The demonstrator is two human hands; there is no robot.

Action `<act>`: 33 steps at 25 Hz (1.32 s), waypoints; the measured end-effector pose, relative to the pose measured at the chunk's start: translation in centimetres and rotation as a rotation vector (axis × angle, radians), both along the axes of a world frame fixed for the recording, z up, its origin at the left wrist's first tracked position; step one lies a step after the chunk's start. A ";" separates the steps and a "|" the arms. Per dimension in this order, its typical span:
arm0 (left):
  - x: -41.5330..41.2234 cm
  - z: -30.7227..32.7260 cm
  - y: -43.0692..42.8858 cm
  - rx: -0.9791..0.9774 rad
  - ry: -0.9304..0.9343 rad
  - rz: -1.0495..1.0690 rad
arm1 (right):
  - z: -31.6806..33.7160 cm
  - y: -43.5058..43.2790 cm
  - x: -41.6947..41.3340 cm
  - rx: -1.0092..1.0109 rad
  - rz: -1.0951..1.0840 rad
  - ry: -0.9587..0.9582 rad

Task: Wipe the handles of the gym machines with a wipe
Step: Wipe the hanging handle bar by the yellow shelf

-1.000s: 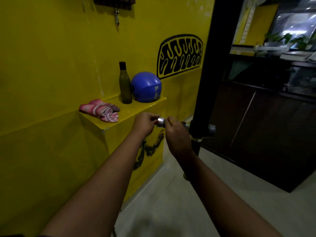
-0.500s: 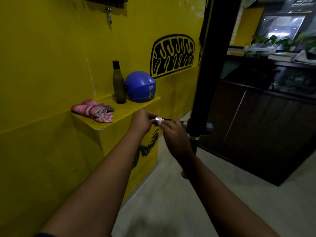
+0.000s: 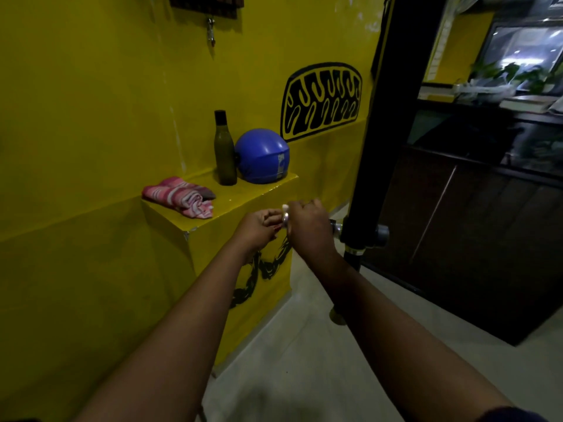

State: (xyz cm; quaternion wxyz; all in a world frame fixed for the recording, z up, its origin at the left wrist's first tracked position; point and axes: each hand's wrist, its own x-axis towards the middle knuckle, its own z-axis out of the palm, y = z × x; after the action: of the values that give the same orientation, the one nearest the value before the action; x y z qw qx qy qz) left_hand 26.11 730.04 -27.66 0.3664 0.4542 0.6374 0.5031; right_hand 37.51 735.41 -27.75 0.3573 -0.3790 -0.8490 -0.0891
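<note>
The handle (image 3: 335, 229) we are cleaning is a short metal bar that sticks out sideways from a black post (image 3: 380, 147), and only a bright stub of it shows next to the post. Our right hand (image 3: 307, 226) covers the rest, fingers curled round the bar. A scrap of white wipe (image 3: 285, 206) pokes out above the knuckles, so we judge the wipe is pressed between palm and metal so that a twist or a slide can rub it along the bar.

Our left hand (image 3: 257, 228) sits just beside the bar's free end with its fingers curled in. It may be steadying the tip or pinching a corner of the wipe, but we cannot tell if it holds anything.

Beyond the hands, a yellow ledge (image 3: 243, 196) carries a folded pink striped towel (image 3: 179, 196), a dark bottle (image 3: 224, 150) and a blue helmet (image 3: 262, 155), all well clear of the work.
</note>
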 end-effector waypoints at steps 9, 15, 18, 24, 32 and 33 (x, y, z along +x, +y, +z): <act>1.9 -0.8 0.5 0.142 0.077 0.168 | 5.6 4.1 0.1 -1.344 -0.146 -0.188; 0.9 -0.2 1.2 0.110 0.226 0.205 | 2.2 1.7 0.8 -0.370 -0.017 -0.083; 0.7 0.4 1.2 0.075 0.307 0.134 | -0.8 -0.4 2.3 0.143 -0.063 -0.080; 1.9 1.2 2.4 0.020 0.501 0.121 | 1.9 -3.0 3.6 0.029 -0.561 -0.467; 0.4 1.9 1.3 0.003 0.458 0.038 | -2.0 -0.1 0.2 0.072 -0.021 0.146; 0.2 1.9 1.2 -0.009 0.457 0.005 | -3.5 -0.1 1.2 0.189 0.059 0.149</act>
State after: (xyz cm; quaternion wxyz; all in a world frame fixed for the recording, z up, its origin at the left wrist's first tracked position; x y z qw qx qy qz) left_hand 26.29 731.19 -25.72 0.2135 0.5530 0.7072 0.3853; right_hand 38.75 735.27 -31.24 0.4561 -0.3242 -0.8186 -0.1297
